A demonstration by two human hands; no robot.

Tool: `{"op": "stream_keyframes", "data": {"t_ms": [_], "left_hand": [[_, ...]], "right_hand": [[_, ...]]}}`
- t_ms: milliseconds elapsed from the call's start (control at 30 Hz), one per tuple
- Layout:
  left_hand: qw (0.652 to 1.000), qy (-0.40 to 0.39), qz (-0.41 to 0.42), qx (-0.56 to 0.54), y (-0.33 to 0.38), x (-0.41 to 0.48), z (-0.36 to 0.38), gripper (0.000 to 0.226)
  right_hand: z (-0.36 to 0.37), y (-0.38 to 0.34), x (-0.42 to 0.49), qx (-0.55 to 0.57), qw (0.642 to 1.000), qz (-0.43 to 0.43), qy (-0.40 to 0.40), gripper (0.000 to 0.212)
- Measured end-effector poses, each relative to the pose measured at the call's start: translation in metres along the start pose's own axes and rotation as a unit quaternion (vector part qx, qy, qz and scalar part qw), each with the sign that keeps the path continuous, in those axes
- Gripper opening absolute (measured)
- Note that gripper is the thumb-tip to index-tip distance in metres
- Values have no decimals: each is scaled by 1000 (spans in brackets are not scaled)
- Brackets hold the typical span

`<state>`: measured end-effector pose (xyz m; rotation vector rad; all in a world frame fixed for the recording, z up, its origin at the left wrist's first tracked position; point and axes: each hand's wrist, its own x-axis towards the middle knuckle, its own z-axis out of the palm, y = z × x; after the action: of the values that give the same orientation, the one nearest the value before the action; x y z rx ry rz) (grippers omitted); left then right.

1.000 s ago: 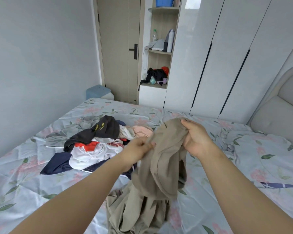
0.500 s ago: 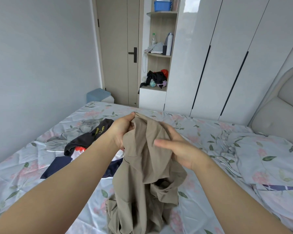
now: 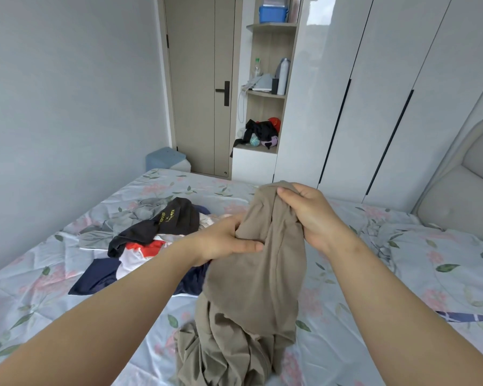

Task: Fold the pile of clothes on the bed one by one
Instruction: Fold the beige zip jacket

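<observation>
The lower part of a tan garment (image 3: 251, 274) is lying bunched on the bed (image 3: 388, 274) at its near edge, while the upper part is hanging lifted above the middle of the bed. Both hands are holding that upper part.

- The left hand (image 3: 223, 243) is gripping the left side of the cloth, with the thumb lying across the front and the fingers hidden behind it.
- The right hand (image 3: 310, 215) is gripping the top edge, higher than the left hand, with the fingers curling round a fold.

Behind the left hand, toward the left side of the bed, the pile of clothes (image 3: 140, 252) is lying unfolded. A black piece (image 3: 176, 218) is resting on top, a navy piece (image 3: 95, 277) is spreading out at the near side, and a grey piece (image 3: 140, 213) is lying at the far side.

A padded headboard (image 3: 463, 185) is standing along the right edge of the bed. Beyond the far edge, a blue box (image 3: 166, 160), a closed door (image 3: 198, 79), an open shelf (image 3: 268, 93) and a white wardrobe (image 3: 374, 93) are standing against the walls.
</observation>
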<state>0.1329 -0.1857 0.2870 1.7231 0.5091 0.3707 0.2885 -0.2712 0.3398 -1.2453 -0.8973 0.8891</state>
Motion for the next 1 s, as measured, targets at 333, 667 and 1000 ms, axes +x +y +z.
{"op": "stream_keyframes", "data": {"t_ms": [333,667,1000], "left_hand": [[955,113,-52,-270,45,8,-12,33],[958,178,-17,-226,26,9,-29,26],[991,-33,-59,-115,-32,-1,39,52]], "right_hand": [[-18,40,-11,103,988,100,-64,76],[-10,26,-6,71,993,96,-10,15],[4,4,15,290,945,131,76,17]]}}
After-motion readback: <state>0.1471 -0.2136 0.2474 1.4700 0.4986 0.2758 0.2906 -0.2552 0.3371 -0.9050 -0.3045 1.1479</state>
